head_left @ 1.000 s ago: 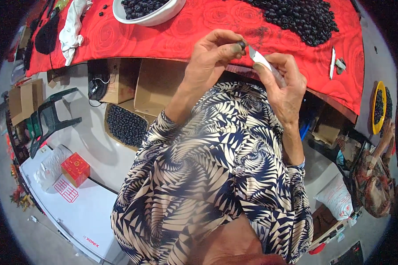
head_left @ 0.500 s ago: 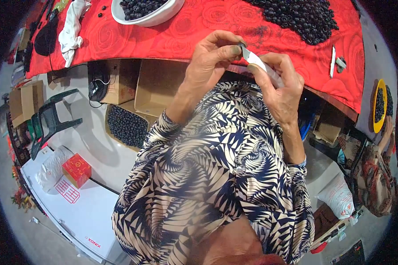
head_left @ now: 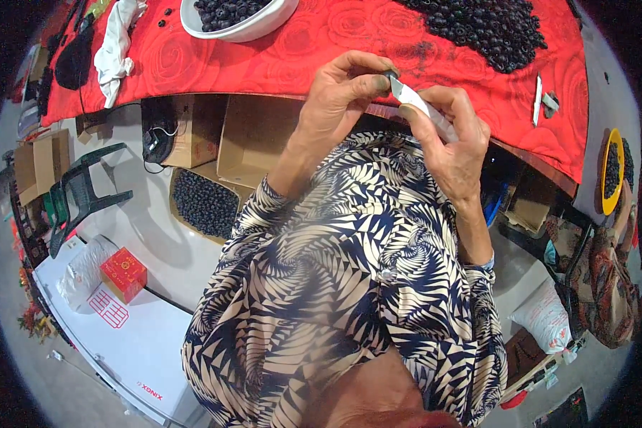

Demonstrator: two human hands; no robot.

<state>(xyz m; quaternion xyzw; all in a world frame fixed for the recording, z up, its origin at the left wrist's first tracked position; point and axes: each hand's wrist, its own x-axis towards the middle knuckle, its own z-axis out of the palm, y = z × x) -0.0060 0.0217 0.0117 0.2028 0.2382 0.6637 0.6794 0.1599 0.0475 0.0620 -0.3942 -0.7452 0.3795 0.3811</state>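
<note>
Above the near edge of the red-covered table, my left hand (head_left: 341, 94) pinches a small black round part (head_left: 390, 73) between thumb and fingertips. My right hand (head_left: 451, 134) is closed around a small knife with a white handle (head_left: 422, 107); its blade end meets the black part. How far the blade touches it is too small to tell. Beyond my hands, a heap of similar black parts (head_left: 485, 32) lies on the red cloth (head_left: 321, 60). To the left stands a white bowl (head_left: 246, 33) holding more of them.
A white cloth (head_left: 115, 53) lies at the table's left; a thin white tool (head_left: 537, 101) at its right. Under the table are cardboard boxes (head_left: 253, 139) and a box of black parts (head_left: 205, 203). At right, another person's arm (head_left: 624, 214) reaches toward a yellow tray (head_left: 609, 192).
My hands stay almost in place, with the knife and the black part tilting very slightly. The person at the right has shifted a little.
</note>
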